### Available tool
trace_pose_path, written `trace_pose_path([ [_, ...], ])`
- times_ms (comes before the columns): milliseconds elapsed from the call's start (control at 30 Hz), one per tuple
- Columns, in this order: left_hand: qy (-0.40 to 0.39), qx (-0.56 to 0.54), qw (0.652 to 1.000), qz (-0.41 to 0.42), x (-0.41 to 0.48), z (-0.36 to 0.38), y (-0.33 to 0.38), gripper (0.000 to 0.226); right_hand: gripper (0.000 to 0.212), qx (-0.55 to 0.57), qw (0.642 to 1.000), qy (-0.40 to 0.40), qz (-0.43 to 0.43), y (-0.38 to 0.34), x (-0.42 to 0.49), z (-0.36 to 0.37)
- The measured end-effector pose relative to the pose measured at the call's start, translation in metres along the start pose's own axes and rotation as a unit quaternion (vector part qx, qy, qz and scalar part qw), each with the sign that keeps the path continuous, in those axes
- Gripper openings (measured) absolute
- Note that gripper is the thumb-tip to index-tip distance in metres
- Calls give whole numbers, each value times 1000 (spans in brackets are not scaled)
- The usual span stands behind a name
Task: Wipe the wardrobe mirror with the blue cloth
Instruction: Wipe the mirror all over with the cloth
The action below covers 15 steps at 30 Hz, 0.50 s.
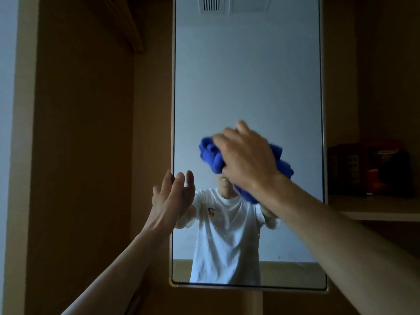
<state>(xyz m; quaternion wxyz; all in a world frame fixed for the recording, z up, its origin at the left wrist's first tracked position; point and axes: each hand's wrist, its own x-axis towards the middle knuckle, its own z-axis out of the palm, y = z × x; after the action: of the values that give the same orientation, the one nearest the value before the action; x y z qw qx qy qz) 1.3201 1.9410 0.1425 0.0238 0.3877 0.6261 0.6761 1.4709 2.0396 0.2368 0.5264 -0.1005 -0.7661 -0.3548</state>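
Wood-panelled wardrobe [86, 155]: brown surfaces, dim, out to the left of the left hand and out to the right of the right hand.

Tall mirror [247, 76]: upright pane in a thin pale frame, directly behind both hands, reaching far above them and some way below. Pale wall reflected over most of the glass; ceiling vent [210, 3] reflected at the very top.

Reflected torso in a white T-shirt [227, 242]: below the right hand, between the two forearms.

Pale shelf [386, 214]: right of the right forearm, outside the mirror frame. Dark red boxes [368, 169] standing on it, about level with the right hand; labels too dim to read.

Bunched blue cloth [210, 153]: against the glass under the right palm, near mid-height of the mirror, with folds showing left of the fingers and below and right of the wrist.

Right hand [247, 155]: back toward the camera, fingers curled over the cloth and gripping it; slightly blurred.

Left hand [172, 196]: lower than and left of the right hand, well apart from the cloth. Fingers straight, loosely spread, holding nothing; fingertips at the mirror's left frame edge, own reflection just beside.

Brass-coloured corner fitting [173, 282]: lower left corner of the mirror, well below the left hand.
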Motion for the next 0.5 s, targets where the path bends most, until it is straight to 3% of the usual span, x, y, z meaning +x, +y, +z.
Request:
trace_pose_path([
  [100,2,19,1000,-6,-1,2,-1,95,10,-34,997,12,71,14,18,-7],
  [167,1,16,1000,-12,-1,1,-2,97,10,-21,998,17,63,6,10,-6],
  [300,6,8,1000,-12,-3,1,-3,74,22,12,1000,-1,3,-11,-39,4],
  [433,-16,28,999,-14,-9,0,1,100,9,11,999,-37,-32,-1,-56,1],
  [500,-14,44,999,-11,-10,1,5,109,12,-9,1000,-25,-5,12,-43,-8],
])
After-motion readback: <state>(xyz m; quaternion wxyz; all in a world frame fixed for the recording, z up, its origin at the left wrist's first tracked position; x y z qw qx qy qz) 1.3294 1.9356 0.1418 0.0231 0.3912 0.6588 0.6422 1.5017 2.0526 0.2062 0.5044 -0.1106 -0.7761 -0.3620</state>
